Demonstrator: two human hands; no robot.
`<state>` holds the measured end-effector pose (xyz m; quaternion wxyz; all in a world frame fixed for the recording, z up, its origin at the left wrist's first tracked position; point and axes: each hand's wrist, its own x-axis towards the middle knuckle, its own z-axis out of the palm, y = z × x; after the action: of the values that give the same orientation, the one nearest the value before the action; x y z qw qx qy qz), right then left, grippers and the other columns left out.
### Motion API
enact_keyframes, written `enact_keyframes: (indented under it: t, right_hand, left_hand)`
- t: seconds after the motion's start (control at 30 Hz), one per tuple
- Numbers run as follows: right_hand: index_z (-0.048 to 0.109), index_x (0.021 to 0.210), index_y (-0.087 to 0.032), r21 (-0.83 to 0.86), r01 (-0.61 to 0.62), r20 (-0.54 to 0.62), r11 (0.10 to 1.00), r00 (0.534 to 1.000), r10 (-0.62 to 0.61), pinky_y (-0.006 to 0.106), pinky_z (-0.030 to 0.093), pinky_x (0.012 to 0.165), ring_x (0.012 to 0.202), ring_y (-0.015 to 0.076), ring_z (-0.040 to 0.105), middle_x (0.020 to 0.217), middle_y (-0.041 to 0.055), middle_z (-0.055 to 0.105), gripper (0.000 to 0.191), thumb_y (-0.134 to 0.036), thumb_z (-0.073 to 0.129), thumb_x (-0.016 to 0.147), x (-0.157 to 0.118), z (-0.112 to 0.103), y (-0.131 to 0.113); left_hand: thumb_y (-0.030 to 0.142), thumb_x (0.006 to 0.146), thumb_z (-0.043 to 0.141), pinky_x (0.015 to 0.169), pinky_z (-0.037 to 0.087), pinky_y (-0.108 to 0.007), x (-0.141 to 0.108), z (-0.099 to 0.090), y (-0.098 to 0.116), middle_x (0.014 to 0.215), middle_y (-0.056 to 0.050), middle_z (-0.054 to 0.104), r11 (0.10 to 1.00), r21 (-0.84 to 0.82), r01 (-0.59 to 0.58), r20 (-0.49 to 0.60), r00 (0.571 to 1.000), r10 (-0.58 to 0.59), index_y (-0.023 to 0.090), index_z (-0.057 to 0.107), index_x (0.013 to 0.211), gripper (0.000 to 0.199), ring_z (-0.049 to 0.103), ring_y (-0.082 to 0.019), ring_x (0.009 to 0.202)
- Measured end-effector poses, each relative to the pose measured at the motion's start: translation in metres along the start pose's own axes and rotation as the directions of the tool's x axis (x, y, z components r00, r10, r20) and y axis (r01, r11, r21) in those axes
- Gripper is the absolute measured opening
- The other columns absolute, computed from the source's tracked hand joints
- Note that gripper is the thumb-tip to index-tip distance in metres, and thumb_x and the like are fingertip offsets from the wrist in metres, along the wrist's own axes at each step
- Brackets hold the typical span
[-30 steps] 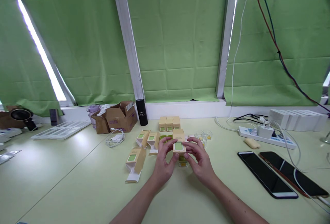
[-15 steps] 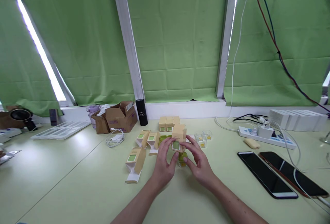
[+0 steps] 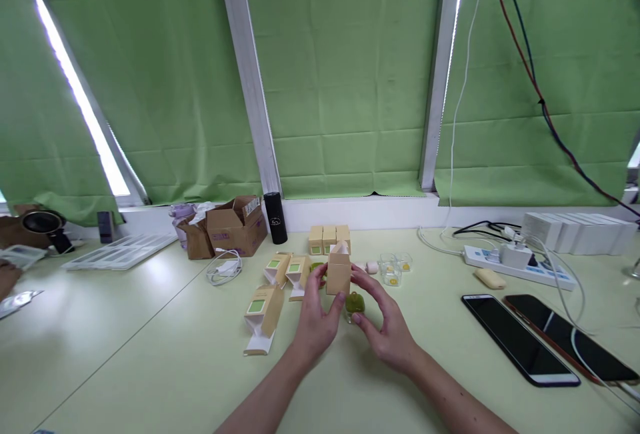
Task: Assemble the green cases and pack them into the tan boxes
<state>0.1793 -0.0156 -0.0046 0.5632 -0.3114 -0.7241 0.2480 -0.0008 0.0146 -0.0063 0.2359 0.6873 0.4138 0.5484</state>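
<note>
A small tan cardboard box (image 3: 339, 277) stands between my hands, its plain side facing me and its top flap raised. My left hand (image 3: 319, 319) grips it from the left with fingers and thumb. The fingers of my right hand (image 3: 387, 324) rest on its right edge. My right thumb is beside a green rounded item (image 3: 355, 302) on a clear base, just below the box. Another green item (image 3: 317, 266) is partly hidden behind my left fingers. Tan boxes with green windows, including a front one (image 3: 264, 309), lie with flaps open to the left.
Several closed tan boxes (image 3: 329, 239) stand behind. Clear cups (image 3: 391, 276) and a small white-and-pink item (image 3: 371, 267) lie to the right. Two phones (image 3: 517, 337), a power strip (image 3: 545, 277) and cables occupy the right side. A brown carton (image 3: 237, 226) and black cylinder (image 3: 275, 218) stand at the back.
The box has turned in my hands, from its green-window side to a plain side, and shifted slightly left. More of the green item shows. Part of another person's hand appears at the far left.
</note>
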Motion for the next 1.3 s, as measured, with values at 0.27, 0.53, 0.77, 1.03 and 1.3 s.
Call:
enact_keyframes:
  t: [0.27, 0.53, 0.77, 1.03, 1.3]
  right_hand:
    - [0.039, 0.157, -0.031, -0.041, 0.052, 0.122, 0.998, 0.991, -0.047, 0.055, 0.040, 0.122, 0.149, 0.0292, 0.045, 0.160, 0.0076, 0.050, 0.071, -0.012, 0.058, 0.091, -0.004, 0.000, -0.005]
    - [0.045, 0.152, -0.032, -0.218, 0.000, 0.092, 0.976, 0.996, 0.020, 0.051, 0.047, 0.116, 0.139, 0.0287, 0.055, 0.150, 0.0069, 0.058, 0.069, -0.011, 0.057, 0.087, -0.002, 0.001, 0.006]
    - [0.055, 0.139, -0.027, -0.439, -0.146, 0.045, 0.887, 0.982, 0.184, 0.048, 0.053, 0.100, 0.125, 0.0337, 0.060, 0.134, 0.0123, 0.066, 0.067, -0.006, 0.066, 0.076, -0.001, 0.001, 0.023]
    - [0.063, 0.126, -0.024, -0.589, -0.267, -0.027, 0.763, 0.950, 0.312, 0.040, 0.051, 0.086, 0.106, 0.0325, 0.065, 0.115, 0.0111, 0.072, 0.051, -0.008, 0.067, 0.078, 0.004, -0.008, 0.032]
    - [0.064, 0.121, -0.026, -0.624, -0.373, -0.095, 0.687, 0.908, 0.407, 0.032, 0.047, 0.077, 0.107, 0.0292, 0.065, 0.111, 0.0084, 0.072, 0.044, -0.012, 0.067, 0.080, 0.008, -0.018, 0.041]
  left_hand:
    - [0.047, 0.088, 0.074, 0.106, 0.047, -0.050, 0.003, -0.001, -0.003, 0.132, -0.012, 0.056, 0.994, 0.095, 0.051, -0.121, 0.992, -0.039, 0.023, 0.048, 0.135, 0.059, 0.056, -0.031, 0.125]
    - [0.043, 0.088, 0.071, 0.106, 0.046, -0.048, 0.007, -0.003, -0.012, 0.130, -0.011, 0.059, 0.990, 0.063, 0.125, -0.207, 0.972, -0.109, 0.023, 0.049, 0.130, 0.051, 0.057, -0.030, 0.125]
    - [0.026, 0.076, 0.075, 0.102, 0.048, -0.047, 0.014, -0.008, -0.024, 0.119, -0.009, 0.067, 0.980, -0.039, 0.194, -0.169, 0.966, -0.198, 0.022, 0.054, 0.117, 0.046, 0.064, -0.027, 0.111]
    - [0.010, 0.066, 0.069, 0.097, 0.050, -0.047, 0.013, -0.008, -0.018, 0.112, -0.009, 0.072, 0.966, -0.046, 0.254, -0.014, 0.967, -0.255, 0.021, 0.061, 0.111, 0.047, 0.067, -0.029, 0.107]
    - [0.010, 0.060, 0.076, 0.096, 0.049, -0.047, 0.005, -0.004, -0.021, 0.107, -0.006, 0.073, 0.975, 0.086, 0.205, 0.093, 0.973, -0.212, 0.024, 0.066, 0.109, 0.052, 0.066, -0.032, 0.107]
